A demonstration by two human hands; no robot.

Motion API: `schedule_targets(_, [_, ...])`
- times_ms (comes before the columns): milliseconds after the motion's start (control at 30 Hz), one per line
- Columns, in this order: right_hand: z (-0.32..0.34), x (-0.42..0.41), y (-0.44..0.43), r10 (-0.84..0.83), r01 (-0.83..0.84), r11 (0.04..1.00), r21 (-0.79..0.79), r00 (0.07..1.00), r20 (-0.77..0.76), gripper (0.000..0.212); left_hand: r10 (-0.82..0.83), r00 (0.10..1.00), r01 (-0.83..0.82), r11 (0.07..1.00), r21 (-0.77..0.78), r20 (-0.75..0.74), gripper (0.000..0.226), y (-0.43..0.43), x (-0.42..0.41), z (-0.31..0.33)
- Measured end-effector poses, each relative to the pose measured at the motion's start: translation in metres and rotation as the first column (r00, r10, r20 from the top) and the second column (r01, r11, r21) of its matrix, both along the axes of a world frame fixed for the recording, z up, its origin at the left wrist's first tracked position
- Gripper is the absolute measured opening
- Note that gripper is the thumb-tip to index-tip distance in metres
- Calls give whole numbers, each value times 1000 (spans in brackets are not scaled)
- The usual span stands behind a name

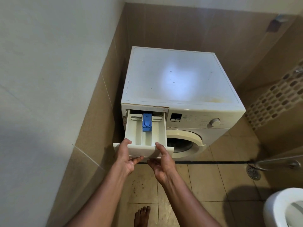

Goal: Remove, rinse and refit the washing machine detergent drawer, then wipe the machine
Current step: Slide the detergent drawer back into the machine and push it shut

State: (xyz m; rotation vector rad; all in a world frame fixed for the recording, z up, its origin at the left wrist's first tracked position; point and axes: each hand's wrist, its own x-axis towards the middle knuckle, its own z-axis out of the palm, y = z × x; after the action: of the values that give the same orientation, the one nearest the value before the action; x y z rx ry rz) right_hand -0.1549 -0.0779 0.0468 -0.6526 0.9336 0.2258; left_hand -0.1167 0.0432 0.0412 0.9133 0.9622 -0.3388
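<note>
The cream-white plastic detergent drawer (146, 136) is pulled far out of its slot at the upper left of the white front-loading washing machine (172, 76). Its rear end remains inside the slot, where shadow hides it. A blue plastic insert (147, 122) sits in the middle compartment, toward the back. The left hand (126, 156) grips the left part of the drawer's front panel, with the thumb on top and the fingers curled below. The right hand (161, 161) holds the right part in the same manner (most of its fingertips are hidden under the panel). The drawer and the right hand cover the left part of the round cream door (185, 141). The print around the round white dial (215, 122) and the small dark display (176, 117) is too small to read. The white toilet bowl (285, 208) is cut off by the lower right corner, and only the front of a bare foot (142, 216) shows at the bottom edge. The machine stands in a corner, its left side near the beige tiled wall (91, 112) with only a narrow gap. The left corner of the drawer's front panel reaches toward this wall. In front of the machine lies open beige tiled floor (213, 177), and a round metal floor drain (253, 172) is to the right.
</note>
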Motion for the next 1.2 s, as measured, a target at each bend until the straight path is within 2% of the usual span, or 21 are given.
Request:
schedule_targets(233, [2,-1,5,17,-17,1000,-15,1000,-1,30,-4,1000,4,1000,1,10,57,6,0,-2])
schedule_targets(667, [-6,-1,2,-29,29,1000,-9,1000,-5,41,-24,1000,25,999,-45,20,52,8,-3,-5])
schedule_targets(867, [-9,2,4,-24,24,1000,0,1000,-7,45,-55,998,56,998,-18,28,48,10,5,-3])
schedule_targets(1067, [-12,2,5,19,-19,1000,-24,1000,3,39,-54,998,54,998,-22,11,47,10,5,-1])
schedule_targets(1133, [-14,2,3,22,-22,999,-48,1000,4,46,-52,999,53,998,-17,7,46,9,4,-1])
schedule_targets(1200, [-18,1,1,36,-35,993,-111,999,10,71,-49,999,49,999,-5,12,45,8,4,-2])
